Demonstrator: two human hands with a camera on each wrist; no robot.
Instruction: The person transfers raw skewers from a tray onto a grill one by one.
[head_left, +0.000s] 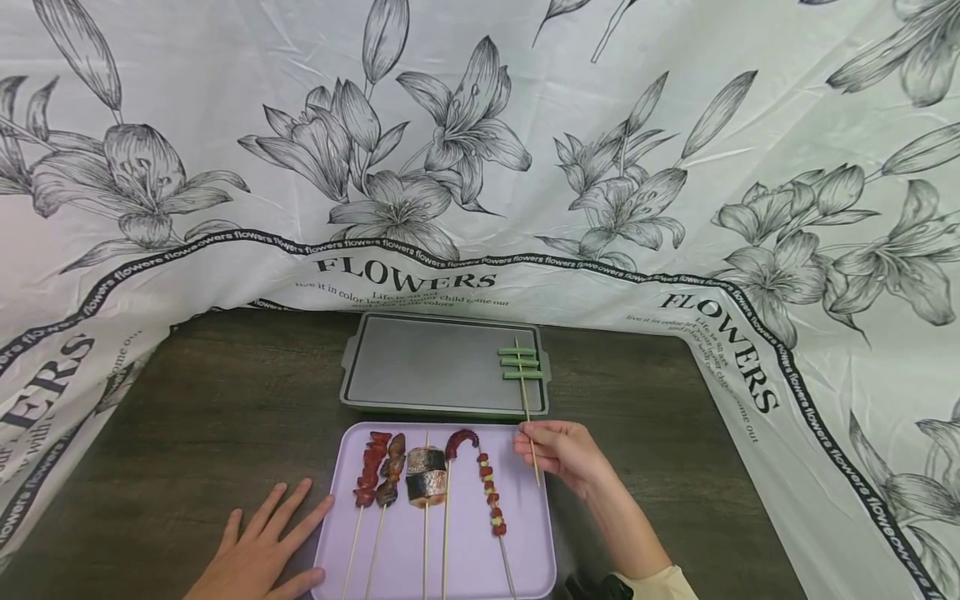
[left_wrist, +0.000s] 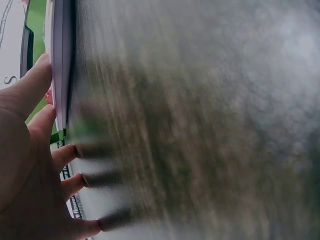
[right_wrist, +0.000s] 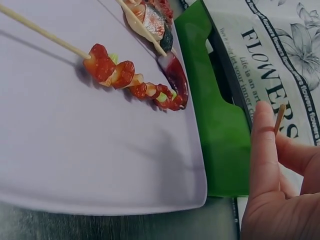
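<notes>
My right hand (head_left: 568, 454) pinches the bare stick of a skewer (head_left: 528, 408) that bears three green strips (head_left: 521, 363). In the head view those strips overlap the right end of a grey baking tray (head_left: 423, 367). The stick's end (right_wrist: 280, 119) pokes out between thumb and fingers in the right wrist view. My left hand (head_left: 258, 546) lies with fingers spread on the dark table, thumb and index fingertip right at the left edge of a lilac tray (head_left: 528, 546). In the left wrist view, that hand's thumb (left_wrist: 37, 75) overlaps the tray's side.
On the lilac tray lie several skewers: red pieces (head_left: 367, 471), brown chunks (head_left: 391, 471), fish-like rounds (head_left: 426, 479), a curled dark-red tentacle (head_left: 459, 440) and small red-and-yellow pieces (head_left: 491, 496). The grey tray, green-sided (right_wrist: 227, 155), stands behind it. A flower-printed cloth (head_left: 450, 200) encloses the table (head_left: 637, 400).
</notes>
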